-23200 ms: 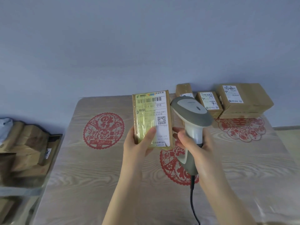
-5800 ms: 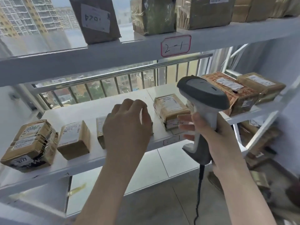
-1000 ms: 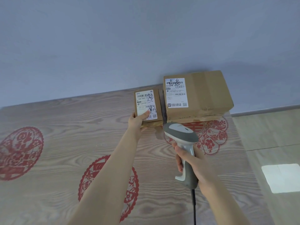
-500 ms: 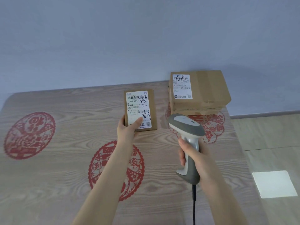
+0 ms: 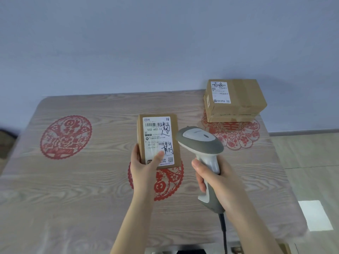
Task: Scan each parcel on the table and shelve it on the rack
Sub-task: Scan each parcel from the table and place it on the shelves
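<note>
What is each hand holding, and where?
Left hand grips the small parcel by its lower left corner; right hand grips the scanner by its handle.

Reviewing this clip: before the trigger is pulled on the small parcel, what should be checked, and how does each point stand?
1. Grip on small parcel: left hand holds it, thumb on the label: ok.
2. Top barcode uncovered, facing up: ok.
3. Grip on scanner: right hand wraps the handle: ok.
4. Scanner aimed at the label: cannot tell; its head sits beside the parcel, window hidden.
5. Scanner cable unsnagged: cannot tell; it runs out of frame.
6. The large parcel on the table lies apart from both hands: ok.
</note>
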